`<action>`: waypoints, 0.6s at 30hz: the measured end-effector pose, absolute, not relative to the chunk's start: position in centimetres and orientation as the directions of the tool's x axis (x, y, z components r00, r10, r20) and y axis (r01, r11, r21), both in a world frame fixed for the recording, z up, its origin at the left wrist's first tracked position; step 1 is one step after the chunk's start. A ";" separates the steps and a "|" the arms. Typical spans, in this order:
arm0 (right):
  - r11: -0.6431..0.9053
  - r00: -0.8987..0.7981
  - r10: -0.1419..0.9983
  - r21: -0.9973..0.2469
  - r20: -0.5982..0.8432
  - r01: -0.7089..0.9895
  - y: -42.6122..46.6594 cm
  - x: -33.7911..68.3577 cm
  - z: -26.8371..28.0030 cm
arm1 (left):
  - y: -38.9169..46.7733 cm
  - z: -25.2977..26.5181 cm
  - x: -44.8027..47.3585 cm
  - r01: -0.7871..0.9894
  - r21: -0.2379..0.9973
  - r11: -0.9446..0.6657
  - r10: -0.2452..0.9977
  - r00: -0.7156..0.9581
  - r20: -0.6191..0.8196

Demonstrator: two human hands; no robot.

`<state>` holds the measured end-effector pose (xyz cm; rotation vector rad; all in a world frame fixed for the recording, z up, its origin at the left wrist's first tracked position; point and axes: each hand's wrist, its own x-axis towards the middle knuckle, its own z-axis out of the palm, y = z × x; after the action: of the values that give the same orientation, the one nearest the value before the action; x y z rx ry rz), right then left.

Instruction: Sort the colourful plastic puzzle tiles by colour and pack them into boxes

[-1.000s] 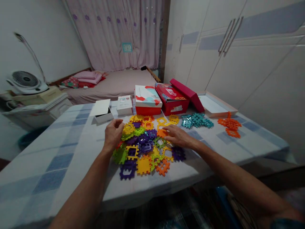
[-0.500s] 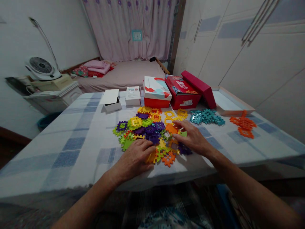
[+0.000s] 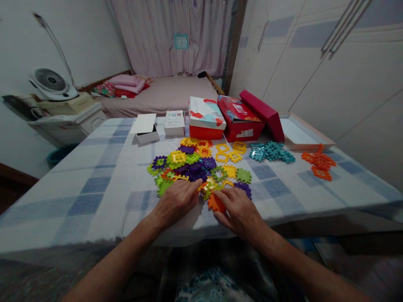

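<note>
Toothed plastic building tiles in yellow, purple, green and orange lie in a loose pile [image 3: 192,170] on the table. My right hand [image 3: 241,209] is at the pile's near right edge, thumb and fingers closed on the right side of an orange tile [image 3: 215,203]. My left hand [image 3: 178,200] lies low at the near edge of the pile, fingers stretched out, fingertips touching the tiles beside a yellow-orange piece. Its palm and some fingertips are hidden. Just beyond the right hand lie a purple tile [image 3: 244,188], a green tile [image 3: 243,175] and a yellow tile [image 3: 229,170].
Yellow frame tiles [image 3: 222,157], teal tiles [image 3: 271,152] and orange tiles [image 3: 320,161] form separate groups to the right. Behind stand small white boxes [image 3: 174,123], a white-and-red shoebox [image 3: 206,119], a red box [image 3: 244,126] and a shallow tray [image 3: 310,147]. The table's front edge is close to me.
My right hand has moved toward me and left, bringing an orange tile to the pile's near edge. My left hand has shifted slightly left, with its fingers drawn closer together.
</note>
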<state>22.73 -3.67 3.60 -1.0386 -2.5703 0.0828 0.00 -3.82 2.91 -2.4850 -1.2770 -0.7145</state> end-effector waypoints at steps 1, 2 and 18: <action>0.731 -0.668 0.676 -0.172 0.313 0.660 -3.4 22.6 3.7 | -3.7 2.8 -0.1 0.829 0.021 -0.559 0.697 0.457 0.553; 0.733 -0.669 0.671 -0.154 0.318 0.662 -3.0 22.6 3.7 | -3.6 2.7 -0.3 0.842 0.048 -0.537 0.710 0.421 0.565; 0.756 -0.684 0.638 -0.116 0.353 0.645 -3.2 22.8 3.3 | -3.0 2.7 -0.3 0.848 0.429 -0.312 0.857 0.057 0.512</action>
<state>22.85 -3.16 3.33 -0.9828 -2.5809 -0.0244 -0.26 -2.97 2.72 -2.2938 -1.8500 -1.1273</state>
